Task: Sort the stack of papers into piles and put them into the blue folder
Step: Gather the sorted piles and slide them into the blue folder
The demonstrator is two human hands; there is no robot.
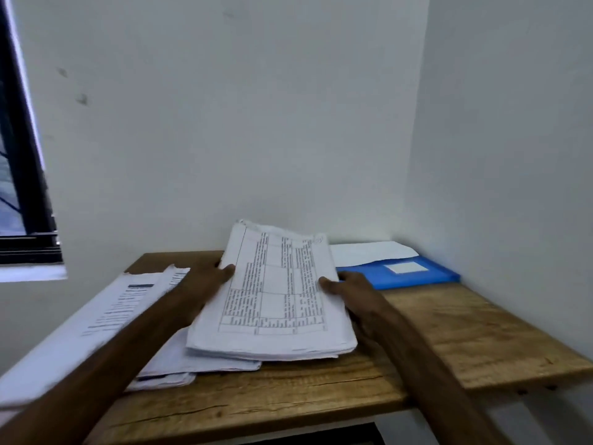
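Note:
A thick stack of printed papers point(272, 300), its top sheet a table of text, is tilted up over the wooden table point(465, 332). My left hand point(205, 277) grips its left edge, thumb on top. Gripping the right edge the same way is my right hand point(349, 290). The blue folder point(417, 271) lies flat at the back right near the corner, with a white label on its cover and white sheets showing behind it.
More papers point(106, 313) lie spread on the left of the table, and another pile point(199, 361) sits under the lifted stack. White walls close the back and right. A dark window frame point(22, 187) stands at the left.

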